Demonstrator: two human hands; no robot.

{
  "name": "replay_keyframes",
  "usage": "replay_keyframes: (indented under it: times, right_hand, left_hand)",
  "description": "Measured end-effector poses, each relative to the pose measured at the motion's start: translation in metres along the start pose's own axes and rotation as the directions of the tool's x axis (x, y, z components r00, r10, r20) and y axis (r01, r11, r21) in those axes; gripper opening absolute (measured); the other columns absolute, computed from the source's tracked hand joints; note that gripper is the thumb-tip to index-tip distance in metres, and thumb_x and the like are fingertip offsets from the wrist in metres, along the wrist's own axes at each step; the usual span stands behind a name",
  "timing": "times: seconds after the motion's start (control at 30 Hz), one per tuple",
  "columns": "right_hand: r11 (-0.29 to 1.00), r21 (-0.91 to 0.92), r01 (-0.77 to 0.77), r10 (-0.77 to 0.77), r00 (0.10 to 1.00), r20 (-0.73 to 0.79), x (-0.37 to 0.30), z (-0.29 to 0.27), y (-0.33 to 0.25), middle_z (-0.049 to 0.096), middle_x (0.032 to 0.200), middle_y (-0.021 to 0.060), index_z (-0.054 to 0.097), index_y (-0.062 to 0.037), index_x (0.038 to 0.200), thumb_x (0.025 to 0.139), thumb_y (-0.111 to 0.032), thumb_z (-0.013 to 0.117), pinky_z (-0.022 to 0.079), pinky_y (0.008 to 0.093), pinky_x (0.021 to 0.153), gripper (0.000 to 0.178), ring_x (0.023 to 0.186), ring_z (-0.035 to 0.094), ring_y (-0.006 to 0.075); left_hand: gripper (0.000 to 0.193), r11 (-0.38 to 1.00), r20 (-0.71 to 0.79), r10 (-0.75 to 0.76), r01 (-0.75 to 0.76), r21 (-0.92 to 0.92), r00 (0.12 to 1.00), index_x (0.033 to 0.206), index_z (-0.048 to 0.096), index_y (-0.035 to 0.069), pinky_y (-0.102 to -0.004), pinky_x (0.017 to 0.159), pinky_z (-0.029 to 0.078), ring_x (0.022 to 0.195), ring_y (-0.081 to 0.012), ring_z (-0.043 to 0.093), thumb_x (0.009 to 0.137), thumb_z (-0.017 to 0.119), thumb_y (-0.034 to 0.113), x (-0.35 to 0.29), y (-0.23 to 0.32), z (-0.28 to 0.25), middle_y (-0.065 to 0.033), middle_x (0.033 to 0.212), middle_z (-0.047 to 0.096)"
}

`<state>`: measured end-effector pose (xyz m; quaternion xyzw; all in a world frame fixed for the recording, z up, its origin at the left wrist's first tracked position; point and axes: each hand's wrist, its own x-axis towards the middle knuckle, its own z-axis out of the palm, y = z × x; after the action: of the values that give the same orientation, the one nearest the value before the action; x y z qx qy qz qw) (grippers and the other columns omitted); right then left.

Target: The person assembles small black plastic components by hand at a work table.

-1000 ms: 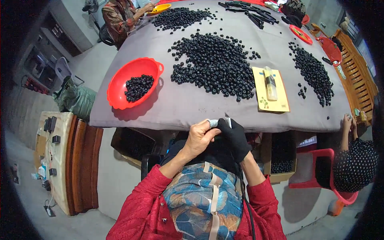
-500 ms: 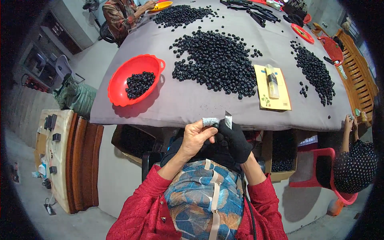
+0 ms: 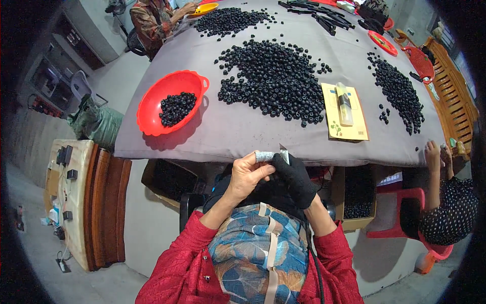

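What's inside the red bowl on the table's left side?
The red bowl holds a heap of small black pieces, gathered toward its right side; its left inner wall is bare. The upper pieces hide any beneath and the bottom under the heap.

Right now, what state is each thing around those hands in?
Left hand: curled, one finger wrapped.
Right hand: gloved, closed on the blade.
Red bowl: partly filled with black pieces.
Black pile: loose, spread out.
Clear tube: lying on the yellow card.
Right cardboard box: open, partly under the table.
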<state>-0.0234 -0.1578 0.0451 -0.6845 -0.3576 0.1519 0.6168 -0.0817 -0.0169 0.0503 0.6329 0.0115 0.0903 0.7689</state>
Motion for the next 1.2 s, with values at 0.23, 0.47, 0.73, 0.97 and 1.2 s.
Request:
replay_keyframes:
  times: [0.23, 0.47, 0.73, 0.97, 1.2]
  right_hand:
    - [0.991, -0.083, 0.109, -0.105, 0.993, 0.049, -0.001, -0.003, -0.002, 0.05, 0.075, 0.0076, 0.051, -0.0078, 0.102, 0.065, -0.007, 0.066, 0.04, 0.0314, 0.056, 0.04, 0.065, 0.05, 0.0229]
    - [0.998, -0.036, 0.051, -0.05, 0.998, 0.026, -0.003, -0.005, -0.017, 0.051, 0.075, 0.0076, 0.053, -0.0073, 0.101, 0.064, -0.01, 0.071, 0.041, 0.0312, 0.057, 0.042, 0.064, 0.05, 0.0224]
    - [0.766, 0.5, -0.403, 0.432, 0.9, 0.063, 0.001, -0.005, -0.031, 0.053, 0.07, 0.0013, 0.054, -0.0044, 0.085, 0.081, -0.017, 0.057, 0.041, 0.0256, 0.056, 0.014, 0.067, 0.051, 0.0123]
    - [0.792, 0.471, -0.387, 0.442, 0.897, -0.006, 0.002, -0.006, -0.042, 0.056, 0.075, 0.0041, 0.053, -0.0017, 0.088, 0.085, -0.025, 0.053, 0.044, 0.0259, 0.062, 0.023, 0.068, 0.053, 0.0119]
    - [0.92, -0.348, 0.181, -0.229, 0.968, -0.102, -0.008, -0.001, -0.042, 0.061, 0.085, 0.0095, 0.052, -0.0004, 0.106, 0.084, -0.021, 0.054, 0.045, 0.0274, 0.069, 0.03, 0.076, 0.056, 0.0142]
  left_hand:
    - [0.014, 0.999, 0.031, 0.021, -0.022, 0.032, 0.999, 0.092, 0.061, 0.001, -0.0169, 0.056, 0.045, 0.066, -0.0034, 0.05, 0.078, 0.058, -0.002, 0.0, 0.01, 0.002, 0.0024, 0.077, 0.051]
    - [0.013, 0.959, 0.051, 0.147, -0.155, 0.237, 0.988, 0.09, 0.059, -0.002, -0.0178, 0.056, 0.045, 0.061, -0.0054, 0.051, 0.077, 0.057, -0.003, 0.0, 0.02, 0.006, -0.0009, 0.077, 0.051]
    - [0.014, 1.0, 0.087, 0.02, -0.022, 0.021, 0.996, 0.093, 0.06, -0.002, -0.0189, 0.054, 0.045, 0.06, -0.0099, 0.056, 0.08, 0.057, 0.001, -0.001, 0.023, 0.001, -0.0012, 0.071, 0.055]
    - [0.016, 0.966, 0.119, -0.109, 0.133, -0.222, 0.987, 0.096, 0.058, -0.003, -0.025, 0.053, 0.051, 0.063, -0.015, 0.061, 0.082, 0.055, 0.003, -0.003, 0.017, -0.009, -0.0104, 0.08, 0.061]
    - [0.015, 0.904, 0.107, -0.073, 0.111, -0.413, 0.992, 0.096, 0.058, -0.002, -0.0258, 0.05, 0.051, 0.059, -0.0151, 0.059, 0.082, 0.055, 0.002, -0.003, 0.018, -0.012, -0.01, 0.078, 0.061]
